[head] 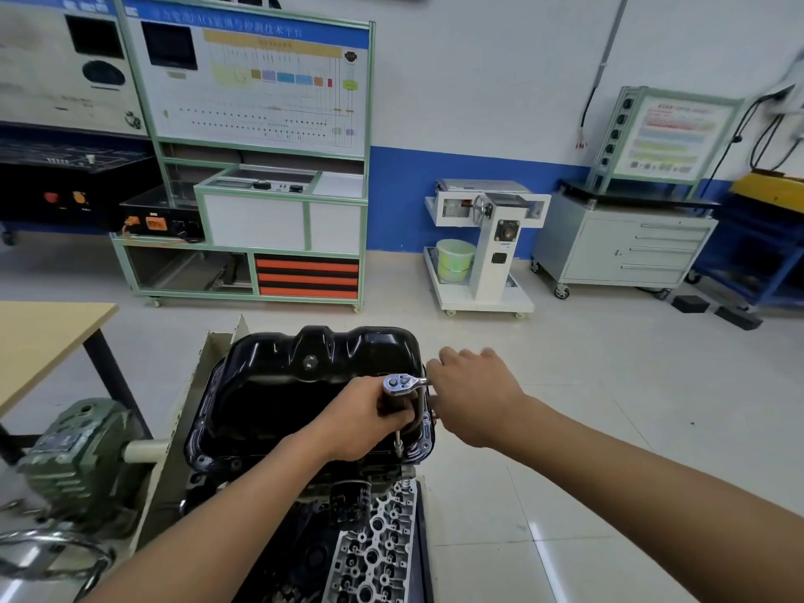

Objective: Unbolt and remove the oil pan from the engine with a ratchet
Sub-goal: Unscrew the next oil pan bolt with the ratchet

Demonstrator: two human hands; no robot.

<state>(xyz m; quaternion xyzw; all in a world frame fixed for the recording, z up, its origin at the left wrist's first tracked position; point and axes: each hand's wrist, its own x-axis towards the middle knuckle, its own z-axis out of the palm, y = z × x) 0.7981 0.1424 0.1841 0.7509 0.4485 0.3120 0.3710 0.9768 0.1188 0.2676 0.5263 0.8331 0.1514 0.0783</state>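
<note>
A glossy black oil pan sits on top of the upturned engine in the lower middle of the view. A chrome ratchet stands over the pan's right flange, its extension reaching down to a bolt near the front right corner. My left hand grips the extension just below the ratchet head. My right hand wraps around the ratchet handle, which it hides, just right of the pan.
A wooden table stands at the left, with a green gearbox on the engine stand below it. Across the tiled floor are a green-framed training board, a white stand and a grey drawer cabinet.
</note>
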